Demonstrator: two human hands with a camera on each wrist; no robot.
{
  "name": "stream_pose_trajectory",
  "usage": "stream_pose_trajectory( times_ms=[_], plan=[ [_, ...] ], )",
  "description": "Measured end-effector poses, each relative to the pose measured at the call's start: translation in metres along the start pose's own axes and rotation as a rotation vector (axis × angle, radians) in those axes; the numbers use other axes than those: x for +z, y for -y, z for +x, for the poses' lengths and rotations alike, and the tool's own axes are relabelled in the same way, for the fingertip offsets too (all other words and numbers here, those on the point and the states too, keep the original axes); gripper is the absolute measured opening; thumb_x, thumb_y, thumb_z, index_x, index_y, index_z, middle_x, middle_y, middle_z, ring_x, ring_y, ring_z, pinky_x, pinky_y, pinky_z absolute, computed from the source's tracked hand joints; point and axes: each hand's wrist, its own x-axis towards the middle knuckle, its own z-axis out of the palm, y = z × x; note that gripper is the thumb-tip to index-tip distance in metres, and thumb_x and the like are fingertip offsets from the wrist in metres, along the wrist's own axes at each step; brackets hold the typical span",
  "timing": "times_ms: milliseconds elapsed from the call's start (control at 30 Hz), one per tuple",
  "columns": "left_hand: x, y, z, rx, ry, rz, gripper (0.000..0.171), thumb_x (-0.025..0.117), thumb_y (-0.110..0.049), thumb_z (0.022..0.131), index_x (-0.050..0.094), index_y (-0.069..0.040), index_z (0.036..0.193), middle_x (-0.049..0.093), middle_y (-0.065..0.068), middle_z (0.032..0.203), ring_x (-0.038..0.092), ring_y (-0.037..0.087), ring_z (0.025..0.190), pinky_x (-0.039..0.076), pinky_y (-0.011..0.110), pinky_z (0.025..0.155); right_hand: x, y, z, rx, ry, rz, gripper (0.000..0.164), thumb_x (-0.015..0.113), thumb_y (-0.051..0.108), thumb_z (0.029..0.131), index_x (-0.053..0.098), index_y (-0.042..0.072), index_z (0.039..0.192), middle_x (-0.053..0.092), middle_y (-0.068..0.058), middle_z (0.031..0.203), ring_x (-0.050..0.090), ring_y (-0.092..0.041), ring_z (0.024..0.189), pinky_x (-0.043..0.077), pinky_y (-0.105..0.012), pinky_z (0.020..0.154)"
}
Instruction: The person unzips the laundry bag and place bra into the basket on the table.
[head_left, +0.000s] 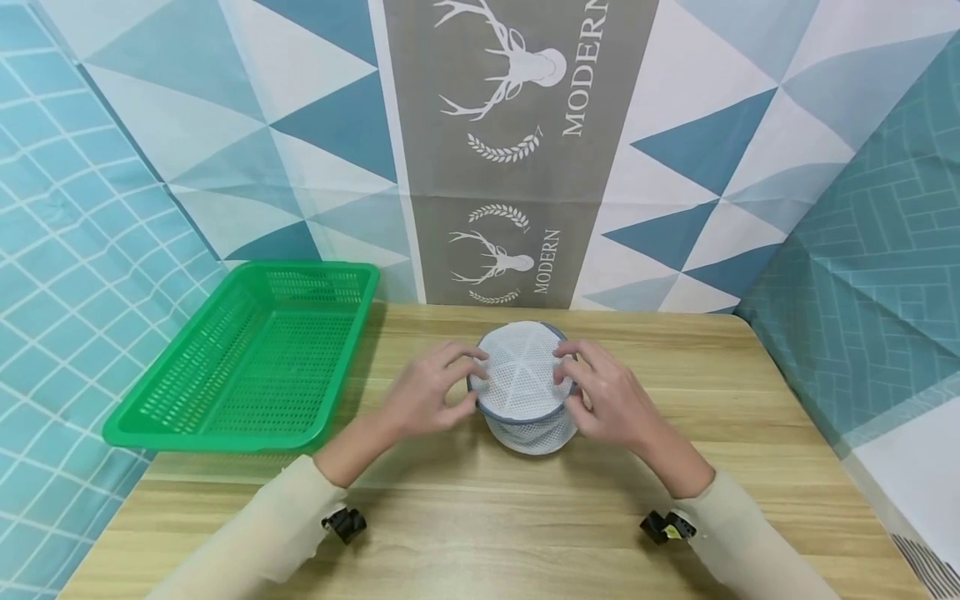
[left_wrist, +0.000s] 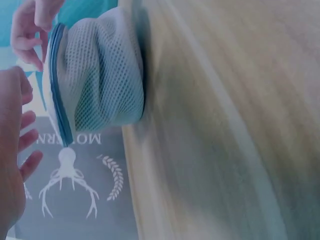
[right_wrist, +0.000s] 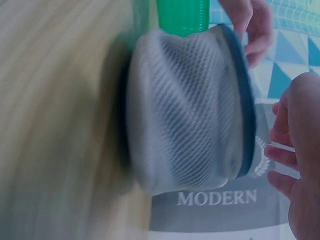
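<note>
A round white mesh laundry bag [head_left: 522, 371] with a blue-grey zipped rim stands upright on the wooden table. Its soft mesh side [left_wrist: 102, 75] bulges and creases below the rim. At the bag's left edge is my left hand [head_left: 433, 390], fingers loosely bent with the tips over the rim. Opposite it, my right hand [head_left: 606, 392] has its spread, bent fingers at the right edge of the lid. Both wrist views show the near hand beside the lid, with a gap between the fingers [right_wrist: 282, 155] and the mesh. Neither hand grips the bag.
A green plastic basket [head_left: 318, 437] with slotted walls sits at the left of the wooden table [head_left: 480, 533]. Behind the table hangs a patterned cloth [head_left: 517, 183] with deer heads and triangles. Blue tile-print sheets flank both sides.
</note>
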Motion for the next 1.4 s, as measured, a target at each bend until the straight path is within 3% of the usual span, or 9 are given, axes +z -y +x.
stream_pose_trajectory(
  times_ms=[133,267,433,567,867,1000,1133,1267,1400],
  plan=[
    [-0.004,0.004,0.0,-0.103,-0.006,-0.002,0.022,0.084,-0.011,0.087,0.078,-0.01,0.109,0.082,0.011,0.123,0.077,0.031,0.118,0.068,0.047,0.101,0.0,0.006,0.009,-0.013,-0.014,0.014,0.02,0.065,-0.001,0.08,0.071,0.01,0.096,0.075,-0.017,0.12,0.076,-0.036,0.104,0.067,-0.048,0.078],
    [-0.004,0.005,-0.003,-0.28,0.047,-0.024,0.028,0.081,-0.013,0.09,0.078,-0.007,0.117,0.082,0.011,0.124,0.077,0.034,0.123,0.067,0.052,0.107,0.003,0.011,0.013,-0.007,0.006,0.016,0.016,0.073,0.008,0.087,0.075,0.01,0.102,0.076,-0.019,0.123,0.077,-0.039,0.111,0.069,-0.056,0.09],
    [0.0,0.005,-0.008,-0.486,0.099,-0.007,0.026,0.08,-0.016,0.095,0.079,-0.005,0.118,0.084,0.014,0.12,0.08,0.035,0.116,0.068,0.053,0.102,0.008,0.013,0.013,0.009,0.034,0.013,0.026,0.079,0.016,0.09,0.079,0.01,0.116,0.076,-0.022,0.131,0.077,-0.042,0.121,0.069,-0.06,0.096],
    [0.002,0.003,-0.01,-0.573,0.143,-0.005,0.021,0.08,-0.022,0.098,0.082,-0.008,0.114,0.086,0.011,0.115,0.081,0.032,0.11,0.068,0.052,0.099,0.009,0.016,0.016,0.016,0.053,0.007,0.034,0.082,0.019,0.091,0.08,0.01,0.124,0.076,-0.023,0.137,0.076,-0.043,0.126,0.068,-0.061,0.101],
    [0.01,0.0,-0.012,-0.59,0.226,-0.041,0.024,0.071,-0.026,0.107,0.084,-0.007,0.114,0.086,0.013,0.117,0.082,0.034,0.113,0.067,0.054,0.102,0.014,0.019,0.016,0.075,0.154,-0.045,0.051,0.088,0.029,0.092,0.077,0.013,0.14,0.075,-0.02,0.142,0.074,-0.04,0.131,0.062,-0.064,0.114],
    [0.013,-0.003,-0.013,-0.584,0.247,-0.055,0.021,0.069,-0.021,0.108,0.082,-0.005,0.112,0.085,0.014,0.116,0.081,0.032,0.109,0.068,0.052,0.098,0.017,0.021,0.015,0.079,0.187,-0.063,0.055,0.089,0.031,0.092,0.076,0.014,0.143,0.075,-0.019,0.14,0.074,-0.038,0.13,0.063,-0.061,0.111],
    [0.014,-0.006,-0.014,-0.609,0.264,-0.093,0.017,0.069,-0.018,0.107,0.081,-0.006,0.109,0.084,0.013,0.114,0.08,0.029,0.103,0.067,0.048,0.092,0.019,0.024,0.013,0.07,0.205,-0.07,0.054,0.09,0.032,0.092,0.077,0.015,0.141,0.075,-0.018,0.14,0.073,-0.037,0.129,0.065,-0.058,0.106],
    [0.016,-0.007,-0.013,-0.648,0.267,-0.148,0.017,0.067,-0.018,0.108,0.079,-0.006,0.111,0.083,0.012,0.114,0.079,0.026,0.103,0.067,0.047,0.095,0.02,0.026,0.012,0.057,0.2,-0.073,0.049,0.092,0.03,0.091,0.079,0.016,0.136,0.075,-0.017,0.137,0.073,-0.036,0.126,0.065,-0.056,0.104],
    [0.017,-0.007,-0.013,-0.672,0.278,-0.199,0.018,0.065,-0.019,0.11,0.078,-0.006,0.111,0.083,0.012,0.117,0.072,0.017,0.09,0.066,0.043,0.094,0.022,0.026,0.011,0.034,0.183,-0.063,0.045,0.094,0.028,0.09,0.081,0.015,0.131,0.074,-0.017,0.133,0.072,-0.034,0.121,0.064,-0.055,0.103]
  ],
)
